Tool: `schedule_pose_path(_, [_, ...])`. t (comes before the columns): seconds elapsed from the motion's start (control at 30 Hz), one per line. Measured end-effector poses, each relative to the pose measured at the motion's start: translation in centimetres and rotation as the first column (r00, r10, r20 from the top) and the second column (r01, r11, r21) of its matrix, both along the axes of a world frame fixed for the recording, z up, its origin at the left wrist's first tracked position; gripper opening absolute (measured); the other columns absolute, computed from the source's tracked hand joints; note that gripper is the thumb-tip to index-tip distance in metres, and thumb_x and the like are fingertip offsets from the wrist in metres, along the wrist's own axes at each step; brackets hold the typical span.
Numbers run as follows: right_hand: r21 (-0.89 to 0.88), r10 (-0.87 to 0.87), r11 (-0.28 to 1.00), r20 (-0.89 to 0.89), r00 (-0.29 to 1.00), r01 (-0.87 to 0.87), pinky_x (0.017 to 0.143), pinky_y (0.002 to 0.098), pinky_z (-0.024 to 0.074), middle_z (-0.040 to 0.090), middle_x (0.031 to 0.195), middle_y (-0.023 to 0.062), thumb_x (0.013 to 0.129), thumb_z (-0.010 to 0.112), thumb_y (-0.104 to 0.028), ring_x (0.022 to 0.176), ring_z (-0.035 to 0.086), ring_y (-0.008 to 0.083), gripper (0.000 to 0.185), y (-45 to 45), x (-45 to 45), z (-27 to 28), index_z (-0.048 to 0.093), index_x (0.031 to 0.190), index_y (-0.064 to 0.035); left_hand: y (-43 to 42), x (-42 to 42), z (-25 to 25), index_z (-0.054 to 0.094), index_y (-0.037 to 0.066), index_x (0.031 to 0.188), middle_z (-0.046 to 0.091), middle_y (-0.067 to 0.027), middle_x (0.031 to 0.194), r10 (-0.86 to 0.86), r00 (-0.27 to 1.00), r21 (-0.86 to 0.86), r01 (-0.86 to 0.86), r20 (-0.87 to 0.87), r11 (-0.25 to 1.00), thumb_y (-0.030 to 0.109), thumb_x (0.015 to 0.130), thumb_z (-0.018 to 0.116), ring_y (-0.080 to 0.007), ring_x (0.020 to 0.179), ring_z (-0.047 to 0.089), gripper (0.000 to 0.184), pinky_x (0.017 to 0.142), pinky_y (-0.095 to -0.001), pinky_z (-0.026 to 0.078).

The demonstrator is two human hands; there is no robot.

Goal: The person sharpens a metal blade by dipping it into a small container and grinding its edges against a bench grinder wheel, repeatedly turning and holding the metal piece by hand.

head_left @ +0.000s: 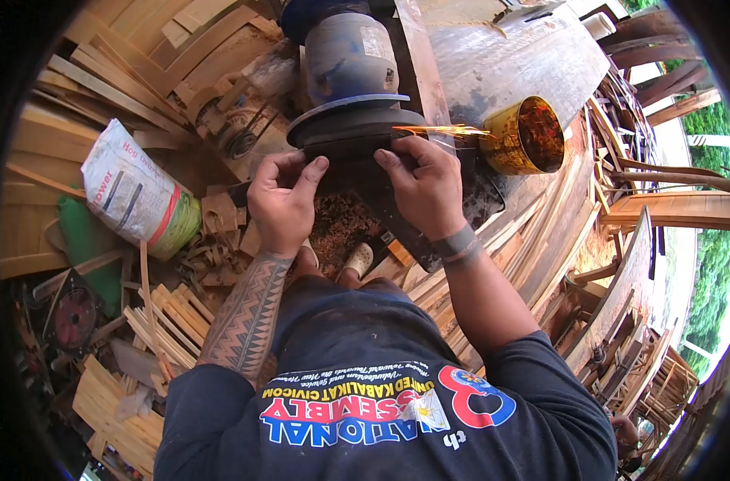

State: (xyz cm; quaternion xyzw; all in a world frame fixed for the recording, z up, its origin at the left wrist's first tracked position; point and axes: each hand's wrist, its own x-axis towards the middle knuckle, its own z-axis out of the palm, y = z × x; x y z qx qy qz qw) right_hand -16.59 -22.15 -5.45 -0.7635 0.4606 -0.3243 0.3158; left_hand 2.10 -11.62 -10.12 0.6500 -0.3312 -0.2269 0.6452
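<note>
Yes; fingers (pixel 310 175) near wheel (pixel 345 127) (sparks (pixel 441 131))

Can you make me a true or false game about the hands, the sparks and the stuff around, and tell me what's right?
1. The left hand and right hand hold a dark piece by the wheel. True.
2. Both hands wear gloves. False: they are bare.
3. Orange sparks fly toward a yellowish can. True.
4. The sack is on the person's right. False: the sack is on the left.
5. The shirt has writing on it. True.
</note>
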Motion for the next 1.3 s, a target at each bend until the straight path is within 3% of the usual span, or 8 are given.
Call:
schedule_pose_path(0.23, [-0.004,0.031,1.0,0.032,0.999,-0.031,0.072,0.0456,0.057,0.076,0.091,0.0211,0.094,0.086,-0.024,0.079,0.074,0.0386,0.027,0.3,0.6,0.2,0.078,0.101,0.0008,0.3,0.4,-0.4,0.071,-0.001,0.111,0.074,-0.0015,0.089,0.008,1.0,-0.008,-0.008,-0.014,1.0,0.014,0.1,0.088,-0.0059,0.072,0.064,0.025,0.064,-0.0233,0.052])
schedule_pose_path(0.43, [-0.033,0.005,0.999,-0.02,1.0,-0.006,0.074,0.0369,0.0578,0.078,0.086,0.0167,0.094,0.089,-0.024,0.077,0.076,0.0247,0.029,0.3,0.5,0.3,0.081,0.106,0.0003,0.5,0.3,0.3,0.072,-0.001,0.11,0.075,-0.0019,0.091,0.006,1.0,0.046,-0.006,0.0,0.999,0.017,0.098,0.09,-0.0069,0.076,0.066,0.028,0.069,-0.0247,0.054])
schedule_pose_path(0.53, [0.062,-0.015,0.998,0.017,1.0,0.014,0.072,0.044,0.0568,0.075,0.09,0.0206,0.095,0.086,-0.025,0.077,0.073,0.0373,0.027,0.1,-0.1,0.1,0.079,0.104,0.0,0.1,-0.1,0.4,0.075,-0.002,0.108,0.077,-0.003,0.092,0.016,1.0,0.088,-0.015,-0.017,0.996,0.019,0.095,0.093,-0.0084,0.083,0.069,0.031,0.077,-0.0271,0.057])
schedule_pose_path(0.73, [0.013,-0.04,0.999,0.036,0.999,0.04,0.075,0.0421,0.0589,0.077,0.091,0.0209,0.094,0.087,-0.025,0.08,0.076,0.0353,0.029,-0.8,-1.8,0.1,0.08,0.106,0.0005,-1.1,-2.0,1.3,0.076,-0.002,0.107,0.08,-0.006,0.092,-0.004,1.0,0.133,0.005,-0.009,0.991,0.019,0.094,0.094,-0.0105,0.083,0.072,0.03,0.077,-0.0291,0.059])
schedule_pose_path(0.83, [-0.028,-0.068,0.997,0.036,0.997,0.069,0.071,0.0317,0.0572,0.079,0.085,0.0136,0.095,0.089,-0.02,0.071,0.072,0.0149,0.027,-1.3,-2.7,0.1,0.081,0.11,0.0014,-1.9,-3.0,1.5,0.077,-0.002,0.105,0.082,-0.0084,0.093,-0.026,0.999,0.068,0.024,0.022,0.997,0.019,0.094,0.094,-0.012,0.084,0.074,0.029,0.077,-0.0301,0.06])
schedule_pose_path(0.93, [0.047,-0.111,0.993,0.028,0.993,0.11,0.073,0.0392,0.0593,0.079,0.09,0.0203,0.095,0.086,-0.024,0.076,0.078,0.0302,0.028,-1.7,-3.7,-0.1,0.081,0.108,0.0007,-2.8,-3.9,1.3,0.077,-0.002,0.102,0.082,-0.0101,0.093,-0.049,0.998,0.048,0.047,0.034,0.998,0.018,0.094,0.094,-0.0129,0.083,0.075,0.028,0.077,-0.0308,0.06])
schedule_pose_path(1.1, [0.046,-0.146,0.988,0.005,0.989,0.146,0.07,0.0342,0.058,0.079,0.085,0.0172,0.096,0.086,-0.021,0.069,0.074,0.0186,0.028,-2.2,-5.1,0.0,0.082,0.112,0.0006,-3.8,-5.2,1.0,0.078,-0.003,0.1,0.081,-0.012,0.089,-0.042,0.996,0.038,0.039,0.081,0.999,0.021,0.091,0.096,-0.0161,0.08,0.075,0.031,0.076,-0.033,0.06])
schedule_pose_path(1.3, [0.088,-0.1,0.992,0.083,0.991,0.093,0.072,0.0342,0.0587,0.08,0.088,0.0178,0.096,0.086,-0.022,0.072,0.075,0.0196,0.029,-2.7,-5.4,-0.5,0.081,0.112,0.0014,-3.8,-5.4,0.6,0.078,-0.003,0.1,0.081,-0.0125,0.089,-0.019,0.994,0.042,0.015,0.111,0.999,0.022,0.091,0.096,-0.0172,0.081,0.076,0.032,0.077,-0.0332,0.06])
